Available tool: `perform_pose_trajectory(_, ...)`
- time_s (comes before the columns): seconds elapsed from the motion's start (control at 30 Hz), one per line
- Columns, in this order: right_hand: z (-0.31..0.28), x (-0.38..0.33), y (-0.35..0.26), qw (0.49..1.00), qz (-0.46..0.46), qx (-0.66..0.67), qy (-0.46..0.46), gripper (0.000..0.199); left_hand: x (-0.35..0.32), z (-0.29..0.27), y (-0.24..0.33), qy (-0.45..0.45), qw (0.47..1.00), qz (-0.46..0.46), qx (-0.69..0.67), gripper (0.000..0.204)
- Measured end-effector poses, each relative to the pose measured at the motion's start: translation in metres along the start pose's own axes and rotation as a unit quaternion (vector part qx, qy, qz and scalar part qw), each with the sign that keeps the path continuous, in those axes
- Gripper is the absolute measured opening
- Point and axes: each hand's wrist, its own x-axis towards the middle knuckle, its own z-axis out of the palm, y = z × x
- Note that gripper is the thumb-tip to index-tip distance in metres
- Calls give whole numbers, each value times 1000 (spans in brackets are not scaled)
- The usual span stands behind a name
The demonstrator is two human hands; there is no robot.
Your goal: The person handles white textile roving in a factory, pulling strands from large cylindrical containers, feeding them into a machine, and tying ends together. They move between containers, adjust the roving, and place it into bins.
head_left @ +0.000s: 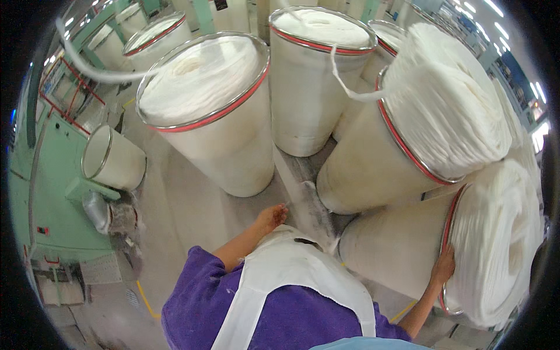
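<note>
My left hand (273, 217) is held in front of my white apron (291, 262), its fingers loosely bent and nothing visible in it. On the right, my right hand (444, 265) grips the red-banded metal rim of a tall white sliver can (396, 245). Thick coils of white fibre sliver (496, 245) bulge out above that rim. Just beyond stands another sliver can (373, 157), with its coiled sliver (446, 105) piled high over the top. The far sides of both cans are hidden.
Ahead stand two more full sliver cans (233, 140) (309, 93), with a loose sliver strand (105, 74) trailing through the air at left. A small white bin (119, 160) stands beside a green machine (64, 175). Yellow lines (146, 297) mark the floor, and fibre dust lies between cans.
</note>
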Motion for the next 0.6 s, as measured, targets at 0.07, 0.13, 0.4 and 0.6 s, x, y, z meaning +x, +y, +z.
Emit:
perform_pose_trajectory(0.07, -15, -42, 23, 999, -46, -15, -11, 42, 7, -9, -1, -5, 1000, -4, 10, 17)
perform_pose_trajectory(0.13, -28, -83, 44, 998, -48, -13, -24, 43, 18, -15, 1, -8, 999, -26, 18, 17)
perform_pose_trajectory(0.4, -68, -211, 15, 997, 1, -25, -67, 32, 33, -26, 32, -103, 986, -89, 100, 18)
perform_pose_trajectory(0.6, -81, -249, -84, 1000, -1, -14, 19, 28, 12, -97, 64, -82, 983, -115, 119, 19)
